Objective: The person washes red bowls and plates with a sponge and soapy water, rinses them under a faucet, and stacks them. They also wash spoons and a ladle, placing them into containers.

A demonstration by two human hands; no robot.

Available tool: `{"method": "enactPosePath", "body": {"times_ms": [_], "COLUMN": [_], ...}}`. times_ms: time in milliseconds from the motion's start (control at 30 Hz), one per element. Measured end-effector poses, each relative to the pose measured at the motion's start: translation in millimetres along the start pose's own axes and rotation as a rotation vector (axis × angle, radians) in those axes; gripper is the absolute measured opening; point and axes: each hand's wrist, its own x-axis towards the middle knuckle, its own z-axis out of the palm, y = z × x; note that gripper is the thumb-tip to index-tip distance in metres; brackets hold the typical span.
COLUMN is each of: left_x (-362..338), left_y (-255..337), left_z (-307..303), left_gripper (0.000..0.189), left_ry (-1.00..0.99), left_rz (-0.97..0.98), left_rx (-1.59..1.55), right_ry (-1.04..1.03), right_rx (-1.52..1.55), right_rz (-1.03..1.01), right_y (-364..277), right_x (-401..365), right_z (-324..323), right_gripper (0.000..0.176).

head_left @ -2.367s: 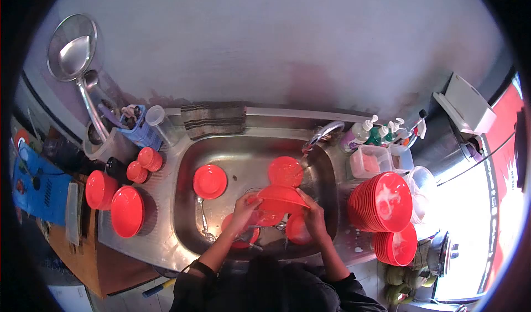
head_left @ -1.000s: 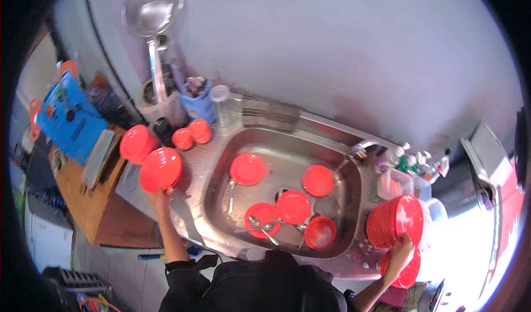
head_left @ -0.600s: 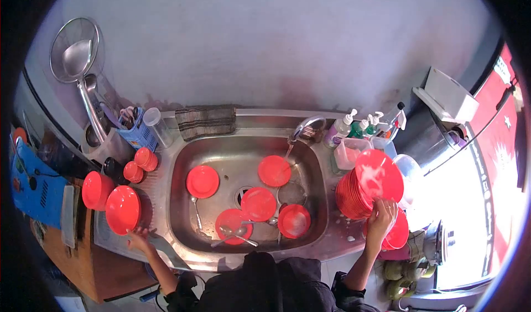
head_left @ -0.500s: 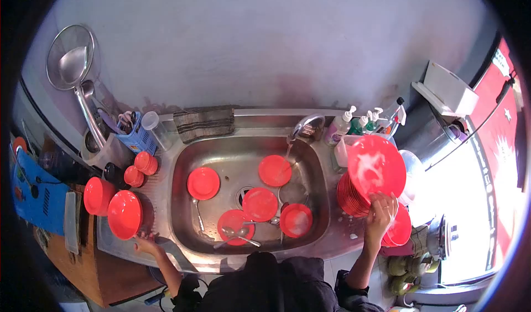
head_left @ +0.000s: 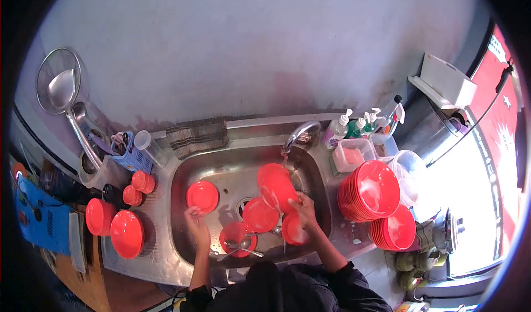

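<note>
In the head view, my right hand (head_left: 303, 208) grips a red bowl (head_left: 276, 187), which is tilted under the faucet (head_left: 299, 135) above the sink (head_left: 182, 229). My left hand (head_left: 196, 221) is over the left part of the sink, its fingers apart near the edge of a red plate (head_left: 203, 197). Several more red dishes lie in the basin: a plate (head_left: 260, 214) by the drain, a dish (head_left: 234, 235) with spoons (head_left: 244, 249) on it, and a bowl (head_left: 295, 230) below my right hand.
Stacked red bowls (head_left: 378, 189) stand right of the sink, a second stack (head_left: 400, 227) in front. Behind them are pump bottles (head_left: 336, 130) and plastic containers (head_left: 353, 155). Red bowls (head_left: 126, 234), small cups (head_left: 142, 182) and a blue basket (head_left: 135, 157) are on the left.
My right hand has moved left from the bowl stack to the faucet with a bowl. My left hand has moved right, from beside the left bowls to over the sink.
</note>
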Motion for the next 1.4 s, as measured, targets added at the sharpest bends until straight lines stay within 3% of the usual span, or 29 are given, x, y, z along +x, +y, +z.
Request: {"method": "enactPosePath", "body": {"times_ms": [67, 100, 167, 200, 267, 400, 500, 700, 767, 867, 967, 1100, 1167, 1367, 1400], "left_x": [-4.1, -6.7, -13.9, -15.1, -18.4, -26.7, -29.9, -41.4, -40.7, -37.8, -38.7, -42.6, -42.4, -36.4, -35.6], "left_y": [-5.2, -7.6, -12.6, -11.5, -7.9, -1.3, -1.3, -21.9, -16.6, 2.6, 9.1, -0.3, -2.3, -1.5, -5.7], "left_z": [12.5, 17.6, 26.0, 31.3, 37.0, 37.9, 34.3, 29.4, 32.7, 37.6, 36.5, 35.2, 36.3, 34.8, 36.4], "left_gripper": [0.023, 0.024, 0.024, 0.024, 0.023, 0.019, 0.017, 0.014, 0.014, 0.014, 0.014, 0.013, 0.013, 0.012, 0.012], "left_ry": [-0.100, -0.199, -0.257, -0.309, -0.354, -0.444, -0.463, -0.431, -0.456, -0.489, -0.526, -0.535, -0.527, -0.535, -0.525], "left_rz": [-0.015, -0.035, -0.074, -0.120, -0.127, -0.143, -0.152, -0.287, -0.250, -0.176, -0.173, -0.190, -0.189, -0.206, -0.297], "left_rx": [-0.019, -0.041, -0.006, 0.028, 0.070, 0.168, 0.166, 0.119, 0.126, 0.139, 0.218, 0.192, 0.164, 0.189, 0.093], "right_ry": [0.098, 0.099, 0.163, 0.162, 0.142, 0.173, 0.081, 0.232, 0.059, 0.012, 0.092, 0.077, -0.071, -0.037, -0.036], "right_rx": [0.646, 0.652, 1.022, 1.024, 1.212, 1.236, 1.189, 1.245, 1.227, 1.211, 1.175, 1.121, 1.153, 1.383, 1.382], "right_rz": [0.290, 0.287, 0.310, 0.307, 0.197, 0.135, 0.146, 0.083, 0.171, 0.259, 0.128, 0.134, 0.262, 0.361, 0.362], "right_y": [7.7, 10.2, 14.3, 20.5, 34.0, 45.6, 52.6, 38.9, 20.5, 23.8, 20.9, 33.3, 16.5, 41.3, 45.2], "right_x": [20.9, 28.9, 43.7, 50.1, 58.0, 61.6, 65.8, 77.3, 69.3, 65.3, 72.9, 77.2, 68.0, 67.8, 70.1], "right_z": [5.9, 6.7, 7.5, 8.0, 7.6, 4.4, -5.3, -3.9, 3.2, 2.8, 7.5, 16.8, 19.4, -8.5, -8.5], "right_gripper": [0.014, 0.014, 0.012, 0.012, 0.015, 0.017, 0.018, 0.020, 0.017, 0.019, 0.021, 0.029, 0.030, 0.037, 0.037]}}
